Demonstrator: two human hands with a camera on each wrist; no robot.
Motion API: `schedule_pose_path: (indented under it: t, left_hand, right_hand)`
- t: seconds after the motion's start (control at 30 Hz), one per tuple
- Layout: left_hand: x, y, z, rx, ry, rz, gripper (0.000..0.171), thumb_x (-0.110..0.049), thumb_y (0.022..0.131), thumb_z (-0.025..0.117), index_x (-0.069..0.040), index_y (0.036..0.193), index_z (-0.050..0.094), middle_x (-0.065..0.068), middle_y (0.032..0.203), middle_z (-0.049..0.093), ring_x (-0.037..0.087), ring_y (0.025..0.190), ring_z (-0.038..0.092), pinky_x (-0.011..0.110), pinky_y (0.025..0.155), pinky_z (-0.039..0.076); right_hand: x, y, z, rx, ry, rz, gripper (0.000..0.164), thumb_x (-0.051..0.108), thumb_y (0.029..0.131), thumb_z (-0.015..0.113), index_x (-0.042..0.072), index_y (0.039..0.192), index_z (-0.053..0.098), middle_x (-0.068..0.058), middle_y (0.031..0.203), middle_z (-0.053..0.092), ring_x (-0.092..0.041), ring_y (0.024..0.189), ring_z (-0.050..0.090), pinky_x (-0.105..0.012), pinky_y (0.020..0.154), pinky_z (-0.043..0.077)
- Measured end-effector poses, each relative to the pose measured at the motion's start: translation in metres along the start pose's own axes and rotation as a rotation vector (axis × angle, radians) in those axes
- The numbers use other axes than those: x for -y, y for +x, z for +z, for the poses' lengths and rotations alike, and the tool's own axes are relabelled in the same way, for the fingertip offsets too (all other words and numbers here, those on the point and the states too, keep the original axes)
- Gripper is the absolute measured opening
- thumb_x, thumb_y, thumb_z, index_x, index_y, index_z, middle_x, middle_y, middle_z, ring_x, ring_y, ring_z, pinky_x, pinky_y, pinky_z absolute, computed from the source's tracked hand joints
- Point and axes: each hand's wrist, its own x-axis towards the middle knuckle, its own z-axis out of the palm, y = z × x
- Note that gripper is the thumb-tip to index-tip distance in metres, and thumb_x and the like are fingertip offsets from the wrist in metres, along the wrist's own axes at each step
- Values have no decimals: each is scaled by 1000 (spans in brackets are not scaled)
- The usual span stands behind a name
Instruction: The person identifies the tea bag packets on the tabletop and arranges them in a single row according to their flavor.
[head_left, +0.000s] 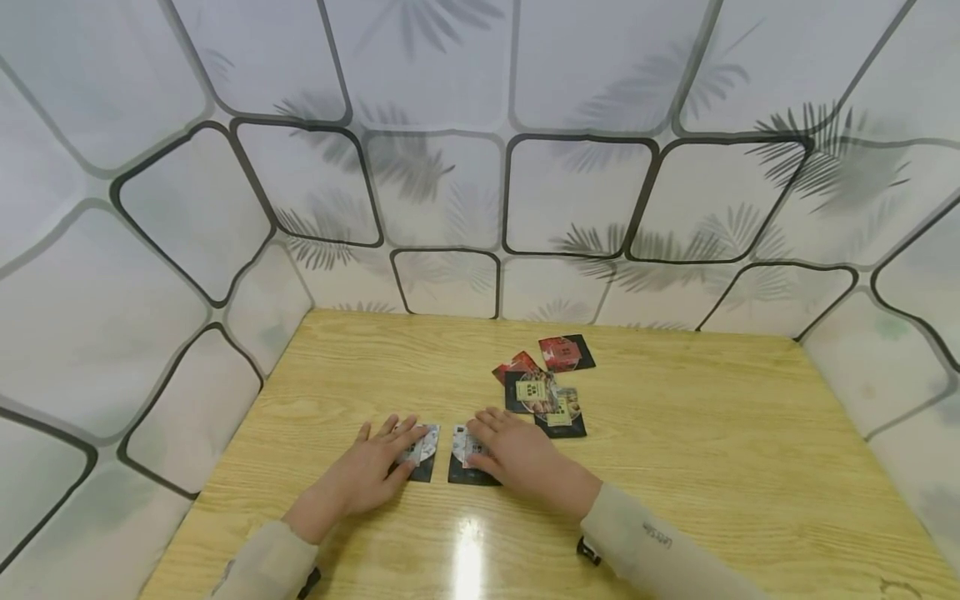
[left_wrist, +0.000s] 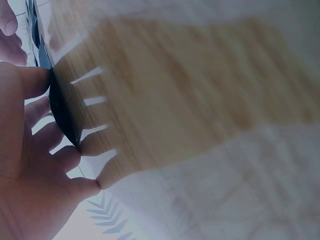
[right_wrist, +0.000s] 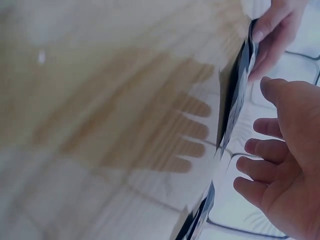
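Two flat dark packets with pale grey labels lie side by side on the wooden table. My left hand [head_left: 367, 471] rests on the left packet [head_left: 424, 468], fingers spread and thumb along its near edge. In the left wrist view, the thumb and some fingers touch this dark packet [left_wrist: 62, 112]. My right hand [head_left: 521, 454] is over the right packet [head_left: 468, 475] with fingers extended, covering part of its label. From the right wrist view, the right hand [right_wrist: 290, 155] appears raised slightly off the packet surface [right_wrist: 234, 107], its fingers loosely bent and holding nothing.
Beyond the right hand is a loose pile: two black packets with yellow labels [head_left: 530, 392] and a small red one [head_left: 521, 364] partly beneath. A red and black packet [head_left: 562, 353] lies farther back. Patterned fabric walls [head_left: 442, 283] border the wooden table [head_left: 712, 450].
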Motion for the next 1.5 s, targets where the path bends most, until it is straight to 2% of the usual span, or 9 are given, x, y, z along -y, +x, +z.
schedule_pose_path:
  t: [0.27,0.57,0.83,1.0,1.23,1.5]
  left_hand:
    - [-1,-1,-3,7,-4,-1,53,-30,112,52,-17,163,44,15,170,36,47,157,32,78,122,19]
    - [0,-1,-2,4,-3,7,54,-30,111,52,-17,163,43,15,170,36,47,157,32,78,122,18]
    - [0,-1,-2,11,-4,4,54,-31,111,52,-18,163,43,15,170,36,46,157,31,78,123,18]
    - [-1,-1,-3,9,-8,4,54,-31,111,52,-18,163,43,15,170,36,46,157,32,78,122,18]
    - [-1,-1,-3,6,-10,9,53,-30,112,51,-17,163,44,15,170,36,47,157,32,79,122,18]
    - [1,0,-1,7,-9,4,54,-32,112,52,-19,163,43,14,170,35,46,157,31,78,122,18]
  right_hand:
    - [-19,-3,-7,-56,54,57,59,42,108,58,4,154,53,-20,160,50,-41,152,45,-58,122,40]
    - [-42,-7,-13,-93,95,127,59,37,109,59,1,155,51,-24,162,45,-45,153,41,-59,123,38]
    - [-63,-8,-9,-102,71,187,58,36,109,59,2,155,51,-24,164,43,-45,154,38,-61,121,39]
    - [-70,-11,-11,-119,65,204,57,34,108,62,2,154,51,-26,164,43,-48,153,38,-63,120,40]
    - [-75,-16,-14,-99,53,219,61,35,108,61,1,157,48,-25,165,41,-46,154,38,-59,124,37]
    - [-81,-19,-11,-76,52,210,61,32,107,62,-1,156,47,-29,164,41,-48,154,37,-59,126,32]
